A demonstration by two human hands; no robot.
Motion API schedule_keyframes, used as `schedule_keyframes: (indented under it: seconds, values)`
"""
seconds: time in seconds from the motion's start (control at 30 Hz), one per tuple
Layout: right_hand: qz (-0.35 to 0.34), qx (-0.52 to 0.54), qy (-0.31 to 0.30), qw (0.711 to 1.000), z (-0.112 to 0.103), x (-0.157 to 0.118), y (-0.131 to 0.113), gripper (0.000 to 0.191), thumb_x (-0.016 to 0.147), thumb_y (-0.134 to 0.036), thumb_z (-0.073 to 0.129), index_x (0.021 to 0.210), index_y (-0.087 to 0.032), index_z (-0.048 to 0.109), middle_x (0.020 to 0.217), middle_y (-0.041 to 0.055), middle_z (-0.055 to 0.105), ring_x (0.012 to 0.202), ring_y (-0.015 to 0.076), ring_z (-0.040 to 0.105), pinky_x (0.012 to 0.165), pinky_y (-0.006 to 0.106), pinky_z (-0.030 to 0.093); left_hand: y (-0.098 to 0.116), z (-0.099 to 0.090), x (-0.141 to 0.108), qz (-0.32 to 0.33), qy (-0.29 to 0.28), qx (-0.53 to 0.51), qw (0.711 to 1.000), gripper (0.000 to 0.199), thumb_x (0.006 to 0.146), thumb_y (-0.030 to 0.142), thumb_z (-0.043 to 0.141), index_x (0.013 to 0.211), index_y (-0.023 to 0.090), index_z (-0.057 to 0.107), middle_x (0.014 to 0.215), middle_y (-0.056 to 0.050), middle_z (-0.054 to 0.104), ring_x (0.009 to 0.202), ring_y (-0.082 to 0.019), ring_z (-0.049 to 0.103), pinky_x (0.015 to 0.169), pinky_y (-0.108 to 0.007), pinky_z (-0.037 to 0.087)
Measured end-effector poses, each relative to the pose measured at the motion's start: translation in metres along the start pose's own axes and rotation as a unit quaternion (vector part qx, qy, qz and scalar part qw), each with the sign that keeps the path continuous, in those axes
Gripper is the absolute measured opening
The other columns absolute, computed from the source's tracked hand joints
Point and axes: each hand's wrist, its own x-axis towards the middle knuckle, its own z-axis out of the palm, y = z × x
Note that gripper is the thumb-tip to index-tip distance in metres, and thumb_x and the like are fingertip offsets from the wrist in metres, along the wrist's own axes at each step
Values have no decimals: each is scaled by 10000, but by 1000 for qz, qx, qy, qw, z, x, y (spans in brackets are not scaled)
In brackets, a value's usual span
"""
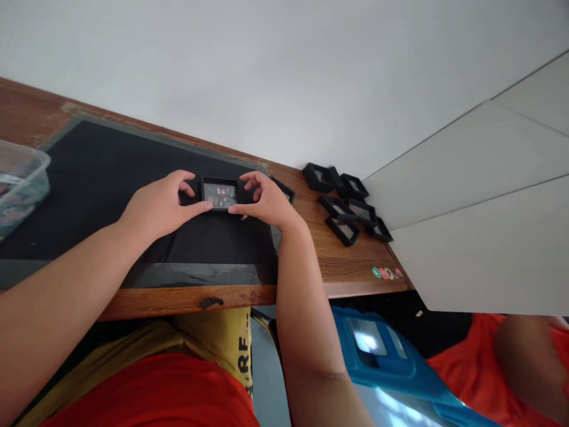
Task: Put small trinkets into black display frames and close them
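Observation:
A small black frame-like box (pixel 221 185) with small coloured pieces inside lies on the black mat (pixel 111 172). My left hand (pixel 162 201) is at its left side, thumb tip on the lower left corner, fingers curved and apart from the thumb. At the right side is my right hand (pixel 267 201), its thumb touching the lower right corner and its fingers raised and curled loosely. Neither hand is wrapped round anything. Just beyond my right hand, partly hidden by it, sits another black box (pixel 284 188).
Several black boxes (pixel 342 230) are piled on the wooden table (pixel 329 261) at the right, near round stickers (pixel 383 273). A clear plastic container (pixel 26 178) stands at the left edge. A blue chair (pixel 382 350) and another person's red clothing (pixel 471 356) are at lower right.

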Motion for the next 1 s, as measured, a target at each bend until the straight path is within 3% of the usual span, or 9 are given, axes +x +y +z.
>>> schedule_keyframes:
  seconds: [0.13,0.27,0.37,0.43,0.63,1.0]
  values:
    - [-46,-6,-1,999,-1,-1,0,1054,635,-389,1015,1576,-279,554,1516,115,632,864,178,586,844,396,588,-3,1,2,5,5,-9,1000,800,838,674,751,1506,252,626,1250,-103,807,1011,-354,745,830,-446,539]
    - [-54,-7,-50,997,0,-1,0,1312,657,-343,1002,1762,-368,294,1782,128,404,894,196,619,878,416,615,-4,1,3,7,-6,-5,1000,832,850,684,718,1544,242,600,1283,-98,805,1036,-360,738,813,-446,529]
    - [-25,-6,-100,995,1,0,2,1465,671,-301,978,1808,-395,58,1863,142,221,809,157,586,874,424,630,-5,2,4,16,-15,-3,1000,778,862,691,693,1500,247,647,1239,-89,816,999,-356,736,802,-454,518]
    - [-10,-1,-124,992,1,1,4,1474,685,-297,966,1804,-416,14,1868,146,200,771,136,563,848,416,635,-6,3,5,24,-17,-2,1000,719,863,686,687,1446,263,692,1171,-82,825,960,-349,736,786,-448,510]
    - [0,10,-130,991,3,5,9,1377,687,-312,990,1802,-377,183,1808,152,360,778,129,583,812,386,634,-7,3,7,24,-15,-10,1000,674,841,686,692,1377,282,740,1084,-78,830,916,-343,722,756,-441,487]
    - [5,16,-117,993,6,7,7,1223,642,-285,1003,1718,-287,422,1719,149,486,950,204,685,930,437,640,-6,2,8,10,-18,-3,1000,696,819,714,696,1387,314,740,1061,-73,831,902,-340,720,733,-438,468]
